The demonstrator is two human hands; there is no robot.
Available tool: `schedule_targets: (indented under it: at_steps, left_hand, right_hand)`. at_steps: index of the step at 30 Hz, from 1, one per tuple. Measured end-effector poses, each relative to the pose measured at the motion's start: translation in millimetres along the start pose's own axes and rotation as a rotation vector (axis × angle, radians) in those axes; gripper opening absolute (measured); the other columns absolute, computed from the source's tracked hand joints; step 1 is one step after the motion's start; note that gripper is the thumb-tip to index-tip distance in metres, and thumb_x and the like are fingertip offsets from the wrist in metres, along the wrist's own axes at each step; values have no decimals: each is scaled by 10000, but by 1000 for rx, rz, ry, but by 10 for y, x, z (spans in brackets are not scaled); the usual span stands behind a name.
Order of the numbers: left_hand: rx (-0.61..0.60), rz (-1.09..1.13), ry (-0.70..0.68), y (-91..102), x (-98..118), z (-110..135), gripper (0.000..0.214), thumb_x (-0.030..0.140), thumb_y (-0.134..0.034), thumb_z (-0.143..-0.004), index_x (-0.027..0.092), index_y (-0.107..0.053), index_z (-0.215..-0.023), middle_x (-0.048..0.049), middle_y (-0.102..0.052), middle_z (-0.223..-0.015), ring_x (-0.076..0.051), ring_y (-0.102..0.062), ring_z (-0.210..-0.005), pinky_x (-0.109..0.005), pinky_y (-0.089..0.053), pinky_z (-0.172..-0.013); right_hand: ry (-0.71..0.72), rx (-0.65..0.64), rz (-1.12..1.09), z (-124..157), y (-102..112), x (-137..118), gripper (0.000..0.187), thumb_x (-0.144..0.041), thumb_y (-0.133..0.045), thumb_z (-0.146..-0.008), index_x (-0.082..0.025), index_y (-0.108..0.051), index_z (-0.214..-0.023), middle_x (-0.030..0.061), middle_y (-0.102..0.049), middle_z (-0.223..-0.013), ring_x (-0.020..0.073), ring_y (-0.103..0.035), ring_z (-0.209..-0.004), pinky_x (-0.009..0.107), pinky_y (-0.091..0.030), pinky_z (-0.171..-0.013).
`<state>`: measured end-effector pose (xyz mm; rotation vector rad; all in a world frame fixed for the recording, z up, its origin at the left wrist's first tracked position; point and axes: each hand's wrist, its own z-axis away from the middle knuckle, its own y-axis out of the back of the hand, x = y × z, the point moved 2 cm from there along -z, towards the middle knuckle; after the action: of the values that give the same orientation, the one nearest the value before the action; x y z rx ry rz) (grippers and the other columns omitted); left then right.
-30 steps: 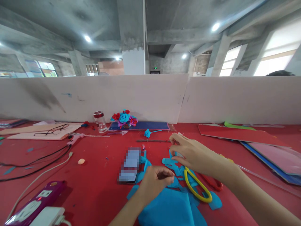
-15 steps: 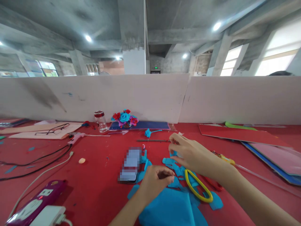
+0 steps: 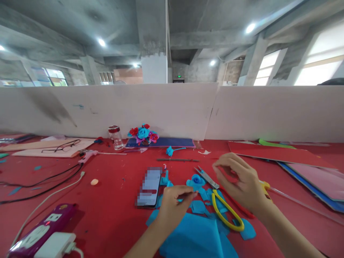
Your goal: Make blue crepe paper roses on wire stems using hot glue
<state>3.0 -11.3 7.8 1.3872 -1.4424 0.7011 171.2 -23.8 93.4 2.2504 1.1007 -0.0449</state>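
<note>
My left hand (image 3: 173, 208) is closed in a pinch over a heap of blue paper scraps (image 3: 196, 234). Its fingertips hold a thin blue stem that seems to lead to a small blue paper rose (image 3: 196, 179) just beyond them. My right hand (image 3: 243, 184) hovers to the right of the rose, fingers curled with thumb and forefinger close together; what they hold, if anything, does not show. Yellow-handled scissors (image 3: 227, 213) lie between the two hands, blades pointing toward the rose.
A phone (image 3: 149, 186) lies left of the scraps. A power strip (image 3: 43, 227) and cables sit at the near left. At the back stand a glass jar (image 3: 115, 137), a paper-flower bouquet (image 3: 143, 134), glasses (image 3: 60, 146) and a white partition (image 3: 172, 111). Coloured sheets (image 3: 309, 172) lie at right.
My right hand has drawn away to the right, uncovering the blue rose and the scissor blades. My left hand has stayed in place, still pinched.
</note>
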Motion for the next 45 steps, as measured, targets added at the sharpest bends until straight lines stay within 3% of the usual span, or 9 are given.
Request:
schedule_targets:
  at_steps: [6,12,16,23,31,33,38,42,45]
  left_hand:
    - [107,-100,-143,83,-16,30,182,218,-545,-794,254,-720,-832,-21,-722,-857,-203,-648,-805,-266,-471,-745]
    - [88,-92,-165,82,-45,30,203,231,-519,-806,243,-719,-837,-34,-716,-857,-204,-639,-795,-268,-467,-739]
    - [55,-38,-32,46,-30,-8,194,266,-533,-788,210,-718,-774,-19,-694,-719,-193,-611,-697,-258,-469,-654]
    - [-128,387,223,-44,-3,-47,167,299,-621,-726,149,-694,-709,-11,-638,-642,-152,-574,-652,-243,-451,-650]
    - [-245,520,287,-140,-69,-11,197,299,-664,-693,124,-712,-769,-36,-666,-655,-152,-595,-663,-273,-449,-690]
    - [-186,484,310,-97,-90,-34,148,251,-674,-671,125,-704,-742,-46,-676,-679,-163,-608,-693,-274,-454,-696]
    - [220,536,292,117,-254,-137,205,180,-657,-618,157,-650,-821,-73,-668,-889,-192,-624,-835,-282,-478,-708]
    - [522,656,264,227,-337,-161,195,195,-632,-633,171,-622,-826,-57,-627,-955,-188,-599,-934,-289,-468,-781]
    - [621,633,198,262,-279,-139,190,259,-646,-668,194,-606,-843,-35,-595,-960,-181,-575,-941,-285,-462,-778]
  right_hand:
    - [-41,19,-177,290,-203,-31,114,-114,-557,-769,-216,-581,-813,25,-583,-738,141,-568,-658,241,-474,-566]
    - [-13,-5,-299,417,-372,-80,177,-94,-556,-770,-230,-590,-877,31,-618,-781,144,-590,-670,238,-496,-571]
    - [-122,-68,-286,496,-458,-28,183,-155,-578,-767,-226,-581,-936,42,-606,-817,122,-535,-563,234,-480,-493]
    - [-330,-184,-359,566,-593,53,216,-274,-529,-820,-242,-646,-998,61,-583,-902,155,-578,-722,290,-518,-658]
    - [-532,-167,-505,570,-634,70,285,-352,-556,-779,-197,-685,-577,36,-563,-703,162,-567,-687,262,-494,-591]
    - [-585,-158,-518,571,-621,92,238,-370,-579,-754,-206,-707,-638,31,-594,-668,164,-568,-654,265,-486,-567]
    - [-741,-157,-478,583,-582,195,243,-391,-609,-716,-187,-731,-768,2,-593,-508,137,-519,-475,244,-434,-447]
    - [-734,-169,-478,597,-580,204,257,-384,-593,-721,-174,-728,-783,5,-597,-507,134,-517,-462,245,-435,-452]
    - [-704,-213,-477,625,-605,180,250,-367,-567,-745,-171,-717,-787,8,-595,-517,120,-499,-442,229,-415,-429]
